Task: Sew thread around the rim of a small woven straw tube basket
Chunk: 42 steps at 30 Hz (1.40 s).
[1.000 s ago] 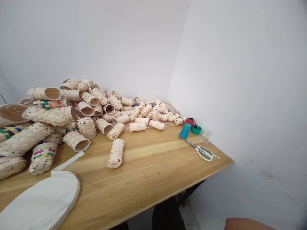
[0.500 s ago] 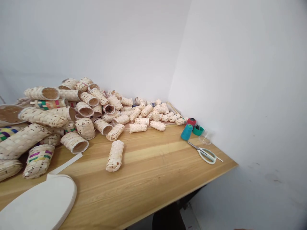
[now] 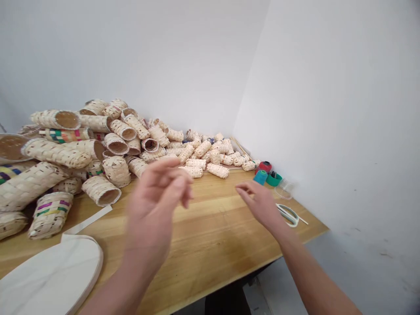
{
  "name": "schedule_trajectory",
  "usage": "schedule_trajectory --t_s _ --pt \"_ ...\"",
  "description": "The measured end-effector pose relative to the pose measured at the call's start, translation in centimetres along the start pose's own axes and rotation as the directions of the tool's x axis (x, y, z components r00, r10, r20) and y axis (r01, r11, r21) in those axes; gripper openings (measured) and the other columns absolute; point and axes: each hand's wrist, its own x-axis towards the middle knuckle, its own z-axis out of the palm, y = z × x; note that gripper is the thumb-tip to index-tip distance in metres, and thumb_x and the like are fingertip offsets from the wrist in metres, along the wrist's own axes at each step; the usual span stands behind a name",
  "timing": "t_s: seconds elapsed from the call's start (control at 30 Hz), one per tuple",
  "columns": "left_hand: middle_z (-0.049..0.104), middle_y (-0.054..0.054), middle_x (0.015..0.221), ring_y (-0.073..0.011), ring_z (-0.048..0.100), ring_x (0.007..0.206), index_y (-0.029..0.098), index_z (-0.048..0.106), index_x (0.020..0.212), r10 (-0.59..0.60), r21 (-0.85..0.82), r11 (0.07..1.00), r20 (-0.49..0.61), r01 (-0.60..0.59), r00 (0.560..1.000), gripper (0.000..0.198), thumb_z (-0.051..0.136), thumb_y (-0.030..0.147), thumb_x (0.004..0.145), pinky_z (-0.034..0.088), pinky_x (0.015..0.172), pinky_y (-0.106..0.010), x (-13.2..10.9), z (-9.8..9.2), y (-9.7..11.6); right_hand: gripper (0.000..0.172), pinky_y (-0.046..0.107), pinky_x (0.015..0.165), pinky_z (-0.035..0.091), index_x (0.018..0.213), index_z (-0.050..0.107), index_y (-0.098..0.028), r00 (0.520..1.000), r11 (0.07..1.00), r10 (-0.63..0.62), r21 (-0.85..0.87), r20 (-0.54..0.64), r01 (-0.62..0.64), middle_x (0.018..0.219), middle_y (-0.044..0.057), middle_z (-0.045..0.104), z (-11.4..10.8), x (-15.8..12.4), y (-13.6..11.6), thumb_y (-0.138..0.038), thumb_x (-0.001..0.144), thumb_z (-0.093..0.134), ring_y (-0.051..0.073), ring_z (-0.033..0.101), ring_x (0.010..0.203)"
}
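- Left hand (image 3: 154, 205): open and wide, fingers fanned and slightly blurred, nothing held, raised above the light wooden tabletop (image 3: 210, 245), nearest the front of the heap of pale woven-strip tubes (image 3: 114, 151).
- Right hand (image 3: 259, 203): open but narrower, fingers loosely together and pointing left, nothing held, just short of the teal thread cone (image 3: 260, 177).
- Neither hand in visible contact with anything; both empty, apart, over the bare wood.
- Heap of pale woven-strip tubes: piled against the wall at the back left of the tabletop, large ones at left, a spread of small pale woven rolls (image 3: 203, 157) toward the corner.
- Front left: a woven basket with coloured bands (image 3: 50, 214), a white paper strip (image 3: 87, 220) and a cream fabric oval (image 3: 49, 280).
- Right corner: a red thread spool (image 3: 265, 167), a green round cap (image 3: 274, 178), a clear plastic cup (image 3: 285, 189), white-handled scissors (image 3: 288, 215) partly behind the right hand's wrist side, and thin wooden sticks (image 3: 239, 145) along the wall.
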Motion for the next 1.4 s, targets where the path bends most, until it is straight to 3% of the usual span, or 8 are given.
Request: schedule_trajectory --t_s 0.13,0.33,0.53,0.73,0.97,1.07,1.2,1.4 --pt "0.056 0.000 0.076 -0.0092 0.051 0.058 0.016 0.055 0.102 -0.215 0.147 0.971 0.209 0.186 0.954 0.023 0.053 0.022 0.079 0.039 0.047 -0.018 2.5 2.4 -6.5 0.017 0.033 0.085 0.041 0.082 0.066 -0.014 0.969 0.973 -0.075 -0.194 0.237 0.123 0.090 0.008 0.067 3.7 4.1 0.2 -0.022 0.089 0.053 0.021 0.059 0.091" --pt "0.058 0.000 0.073 -0.0115 0.051 0.057 0.015 0.059 0.100 -0.335 0.403 0.887 0.224 0.225 0.915 0.026 0.048 0.027 0.080 0.040 0.055 -0.023 0.8 0.0 -13.8 0.017 0.039 0.087 0.046 0.085 0.063 -0.014 0.888 0.933 0.025 -0.329 0.459 0.144 0.094 0.005 0.064 6.4 7.5 0.8 -0.030 0.088 0.058 0.018 0.060 0.091" --pt "0.060 0.000 0.071 -0.0133 0.051 0.061 0.017 0.063 0.099 -0.293 0.544 0.833 0.276 0.102 0.915 0.026 0.044 0.025 0.084 0.039 0.059 -0.023 -0.1 -0.7 -14.1 0.017 0.038 0.085 0.047 0.089 0.062 -0.013 0.858 0.949 0.057 -0.294 0.511 0.112 0.096 0.006 0.063 7.3 8.3 0.9 -0.029 0.090 0.056 0.018 0.060 0.090" --pt "0.062 0.000 0.070 -0.0142 0.053 0.063 0.018 0.065 0.102 -0.282 0.581 0.812 0.308 0.055 0.909 0.027 0.043 0.023 0.085 0.040 0.060 -0.023 -0.6 -0.4 -14.3 0.014 0.029 0.072 0.046 0.081 0.059 -0.014 0.846 0.994 -0.104 0.032 0.523 0.103 0.082 0.003 0.065 5.4 7.6 1.8 -0.023 0.088 0.051 0.015 0.060 0.076" --pt "0.065 -0.007 0.107 -0.0200 0.056 0.100 0.019 0.063 0.107 -0.063 0.647 0.730 0.383 -0.219 0.922 0.030 0.041 0.017 0.087 0.043 0.089 -0.032 -0.4 -0.5 -13.7 0.011 0.019 0.058 0.043 0.081 0.052 -0.018 0.783 0.930 -0.253 0.366 0.568 0.035 0.074 -0.002 0.067 4.0 3.9 -1.3 -0.012 0.077 0.044 0.011 0.060 0.064" --pt "0.064 -0.008 0.112 -0.0219 0.055 0.103 0.019 0.062 0.109 -0.067 0.670 0.674 0.474 -0.311 0.878 0.033 0.042 0.012 0.084 0.042 0.092 -0.033 -0.8 -0.2 -13.3 0.014 0.019 0.052 0.036 0.073 0.053 -0.019 0.803 0.928 -0.258 0.369 0.536 0.052 0.065 -0.004 0.060 4.1 2.1 -2.6 -0.007 0.071 0.046 0.011 0.053 0.058" --pt "0.068 -0.005 0.085 -0.0203 0.060 0.079 0.019 0.066 0.095 -0.215 0.712 0.627 0.548 -0.316 0.808 0.028 0.040 0.013 0.085 0.044 0.071 -0.029 -1.2 0.3 -12.9 0.015 0.022 0.052 0.029 0.067 0.055 -0.020 0.857 0.943 -0.230 0.324 0.460 0.079 0.061 -0.005 0.056 4.1 0.8 -3.1 -0.008 0.073 0.048 0.012 0.047 0.057" --pt "0.069 -0.004 0.076 -0.0185 0.060 0.072 0.020 0.070 0.085 -0.238 0.709 0.655 0.522 -0.261 0.819 0.028 0.043 0.018 0.087 0.040 0.066 -0.026 -1.2 0.3 -12.9 0.006 0.023 0.056 0.033 0.079 0.058 -0.021 0.910 0.952 -0.173 0.301 0.376 0.056 0.071 -0.003 0.062 4.1 0.8 -3.2 -0.018 0.081 0.052 0.014 0.053 0.065"
